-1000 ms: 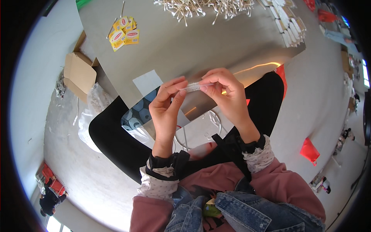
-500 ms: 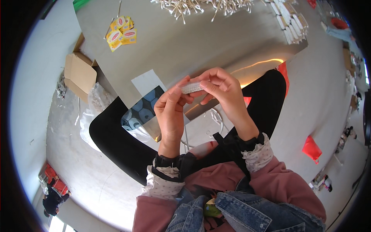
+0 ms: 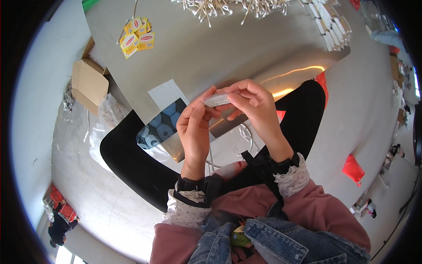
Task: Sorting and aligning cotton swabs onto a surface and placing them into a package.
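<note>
Between both hands, above the near edge of the table, is a small clear-wrapped pack of cotton swabs [image 3: 216, 101], its white swab tips showing in rows. My left hand [image 3: 195, 114] grips its left end, thumb at the near side. At the right end, my right hand [image 3: 252, 99] pinches the wrap with thumb and fingers. Both hands hide the ends of the pack. A white sheet [image 3: 168, 94] lies on the table just beyond my left hand, beside a dark blue patterned bag [image 3: 162, 125].
The grey metal table [image 3: 189, 53] carries a heap of loose cotton swabs [image 3: 237, 9], yellow printed cards [image 3: 137, 39] and stacked swab packs [image 3: 332, 31]. An open cardboard box [image 3: 90, 83] stands left. A red bag [image 3: 353, 170] lies on the floor right.
Both hands stay at nearly the same place with the pack between them. The right fingers have shifted slightly, and the view has moved a little.
</note>
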Available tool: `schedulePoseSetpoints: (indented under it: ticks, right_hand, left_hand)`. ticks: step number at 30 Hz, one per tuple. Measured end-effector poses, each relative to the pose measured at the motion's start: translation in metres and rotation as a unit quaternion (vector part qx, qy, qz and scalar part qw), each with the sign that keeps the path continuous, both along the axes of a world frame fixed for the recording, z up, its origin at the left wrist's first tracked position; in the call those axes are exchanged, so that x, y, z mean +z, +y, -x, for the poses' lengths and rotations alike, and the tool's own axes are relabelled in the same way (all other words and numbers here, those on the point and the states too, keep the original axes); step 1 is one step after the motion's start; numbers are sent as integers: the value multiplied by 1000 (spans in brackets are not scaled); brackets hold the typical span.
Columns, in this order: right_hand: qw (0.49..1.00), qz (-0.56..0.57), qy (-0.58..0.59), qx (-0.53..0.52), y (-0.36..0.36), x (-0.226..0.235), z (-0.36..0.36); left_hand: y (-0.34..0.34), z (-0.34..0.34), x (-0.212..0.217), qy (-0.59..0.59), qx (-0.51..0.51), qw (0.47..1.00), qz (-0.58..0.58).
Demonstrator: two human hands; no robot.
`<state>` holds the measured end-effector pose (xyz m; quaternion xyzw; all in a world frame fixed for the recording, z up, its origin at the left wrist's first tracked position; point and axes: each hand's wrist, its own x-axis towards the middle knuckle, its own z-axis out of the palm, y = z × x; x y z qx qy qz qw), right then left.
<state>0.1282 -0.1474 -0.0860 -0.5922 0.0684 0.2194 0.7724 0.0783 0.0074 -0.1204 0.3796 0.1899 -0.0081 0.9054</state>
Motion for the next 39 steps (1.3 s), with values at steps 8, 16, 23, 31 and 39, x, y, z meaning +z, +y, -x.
schedulePoseSetpoints:
  ticks: [8,16,23,31,39]
  right_hand:
    - [994,42,-105,-5,0,-5,6]
    - [952,135,-272,-41,7,-10,3]
    - [943,206,-262,-11,8,2,5]
    - [937,204,-284,-15,2,-8,-3]
    - [938,209,-277,2,-6,-7,7]
  left_hand:
    - [1,-8,14,-45,-17,971,-236]
    - [2,-18,23,-146,-4,864,-482]
    - [2,-25,24,-195,18,804,-561]
    - [8,-16,24,-165,3,828,-537]
    - [12,-10,27,-189,-6,835,-517]
